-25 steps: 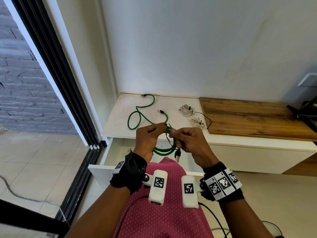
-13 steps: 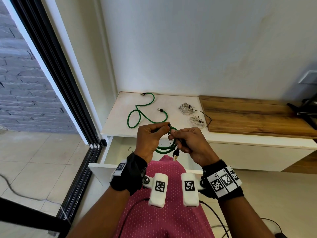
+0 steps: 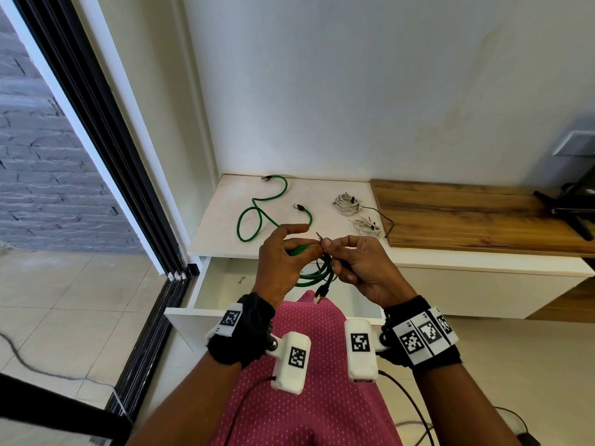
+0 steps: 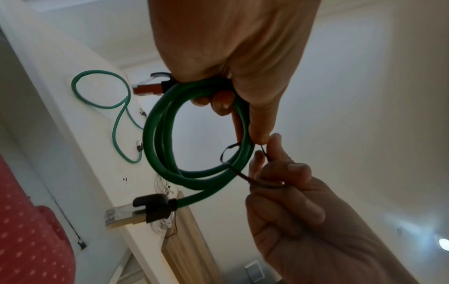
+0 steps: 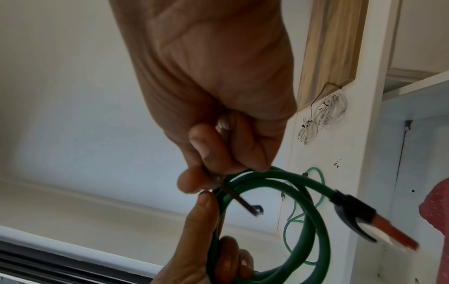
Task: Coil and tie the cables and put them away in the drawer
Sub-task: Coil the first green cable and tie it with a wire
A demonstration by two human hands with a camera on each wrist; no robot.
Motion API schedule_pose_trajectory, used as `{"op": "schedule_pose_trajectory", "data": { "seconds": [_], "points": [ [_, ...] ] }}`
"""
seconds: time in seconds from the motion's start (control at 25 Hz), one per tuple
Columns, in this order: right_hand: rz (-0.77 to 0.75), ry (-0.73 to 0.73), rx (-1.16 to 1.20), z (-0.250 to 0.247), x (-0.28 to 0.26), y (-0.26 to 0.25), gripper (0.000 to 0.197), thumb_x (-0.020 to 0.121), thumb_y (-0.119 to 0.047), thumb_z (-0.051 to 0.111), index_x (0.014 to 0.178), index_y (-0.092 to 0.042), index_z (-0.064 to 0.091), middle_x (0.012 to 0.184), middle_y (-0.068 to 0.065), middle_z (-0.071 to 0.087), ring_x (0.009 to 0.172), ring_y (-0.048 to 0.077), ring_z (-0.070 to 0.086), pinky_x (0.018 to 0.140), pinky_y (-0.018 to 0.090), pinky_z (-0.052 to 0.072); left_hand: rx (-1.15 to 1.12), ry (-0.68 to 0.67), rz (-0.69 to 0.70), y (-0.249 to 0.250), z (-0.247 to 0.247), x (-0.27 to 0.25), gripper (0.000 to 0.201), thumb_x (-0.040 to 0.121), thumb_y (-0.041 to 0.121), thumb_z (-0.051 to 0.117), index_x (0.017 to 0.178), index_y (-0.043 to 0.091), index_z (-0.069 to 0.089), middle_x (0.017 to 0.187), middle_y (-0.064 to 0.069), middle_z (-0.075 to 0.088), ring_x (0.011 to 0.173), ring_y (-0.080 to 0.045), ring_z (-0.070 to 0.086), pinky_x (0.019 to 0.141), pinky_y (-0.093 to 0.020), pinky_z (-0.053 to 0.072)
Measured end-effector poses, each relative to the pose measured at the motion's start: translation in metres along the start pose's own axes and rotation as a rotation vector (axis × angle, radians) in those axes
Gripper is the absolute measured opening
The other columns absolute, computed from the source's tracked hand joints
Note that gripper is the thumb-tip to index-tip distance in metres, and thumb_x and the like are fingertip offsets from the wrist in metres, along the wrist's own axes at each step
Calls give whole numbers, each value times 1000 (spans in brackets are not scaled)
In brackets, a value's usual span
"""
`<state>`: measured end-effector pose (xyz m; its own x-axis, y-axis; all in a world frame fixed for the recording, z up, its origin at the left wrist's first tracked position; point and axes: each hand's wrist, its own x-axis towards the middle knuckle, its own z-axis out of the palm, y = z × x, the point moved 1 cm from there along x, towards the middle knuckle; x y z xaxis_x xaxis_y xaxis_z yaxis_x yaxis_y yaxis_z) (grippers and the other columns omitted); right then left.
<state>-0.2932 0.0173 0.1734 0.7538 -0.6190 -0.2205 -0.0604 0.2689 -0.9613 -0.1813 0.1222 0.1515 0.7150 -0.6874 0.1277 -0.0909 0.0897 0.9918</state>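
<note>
Left hand (image 3: 283, 262) grips the green coil (image 4: 194, 134); right hand (image 3: 360, 268) pinches the black tie (image 4: 245, 173) — twist it snug, coil pinned.

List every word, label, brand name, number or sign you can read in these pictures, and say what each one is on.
No readable words, brands or numbers appear in any view.
Black-and-white square marker tags on the black left wristband: patterns only, no letters.
The same kind of marker tags on the black right wristband: patterns only.
Marker tags on the two white wrist-camera housings: patterns only.
Coiled green network cable and its black plug boot: no print legible.
</note>
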Motion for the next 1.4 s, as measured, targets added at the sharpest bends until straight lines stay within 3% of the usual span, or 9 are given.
{"op": "schedule_pose_trajectory", "data": {
  "seconds": [0.28,0.44,0.52,0.64,0.76,0.88,1.08,1.24,1.4],
  "points": [
    [12,-26,-109,-11,4,-9,20,85,-17,69,98,-2,68,58,14,62,38,15,46,35,18,29,149,-163,60,2,2,-1,51,77,15,77,122,19,52,92,-2,75,87,-10,71,85,-25,55],
    [-8,69,-149,-20,7,-11,24,83,-22,71,99,-4,69,73,20,70,41,16,53,36,17,24,236,-183,58,4,0,5,37,78,15,77,112,15,62,92,-1,75,86,-8,71,86,-27,56],
    [-46,149,-146,-17,10,-7,19,82,-22,73,94,-8,71,68,17,69,46,13,46,40,19,23,299,-202,81,6,0,8,31,78,15,77,108,13,69,92,0,75,85,-7,71,88,-27,55],
    [-125,267,-156,-6,14,-1,15,80,-20,75,90,-9,72,62,9,65,47,6,50,48,21,28,365,-211,125,9,-1,12,24,77,15,77,101,14,75,92,1,75,84,-4,70,86,-22,54],
    [-258,376,-136,-10,22,-3,16,76,-18,78,88,-8,74,79,9,70,69,9,60,60,22,38,409,-230,93,6,-5,14,21,77,13,76,98,15,76,94,0,75,83,-3,69,82,-13,51],
    [-255,367,-13,-21,26,-14,13,81,-17,74,90,-7,71,82,5,67,67,12,56,57,25,38,396,-241,52,-1,-10,9,18,79,12,75,96,15,77,90,1,76,81,-2,69,82,-11,50],
    [-176,265,321,-21,31,-19,8,90,-7,60,83,-5,63,79,12,68,81,27,68,81,46,57,396,-237,19,-3,-6,10,15,82,15,73,96,14,77,87,1,75,79,2,67,78,-4,45],
    [-221,233,460,-13,35,-23,8,90,-3,59,83,1,62,69,12,61,57,19,60,70,43,59,418,-184,-9,-5,-4,12,11,79,25,76,87,18,77,80,5,75,74,6,64,74,-5,44],
    [-251,262,371,-5,43,-29,6,89,0,61,83,1,63,63,10,60,49,15,54,57,30,53,554,-156,0,-2,0,10,6,79,33,73,83,30,75,76,12,71,75,-3,63,72,-23,49]
  ]
}}
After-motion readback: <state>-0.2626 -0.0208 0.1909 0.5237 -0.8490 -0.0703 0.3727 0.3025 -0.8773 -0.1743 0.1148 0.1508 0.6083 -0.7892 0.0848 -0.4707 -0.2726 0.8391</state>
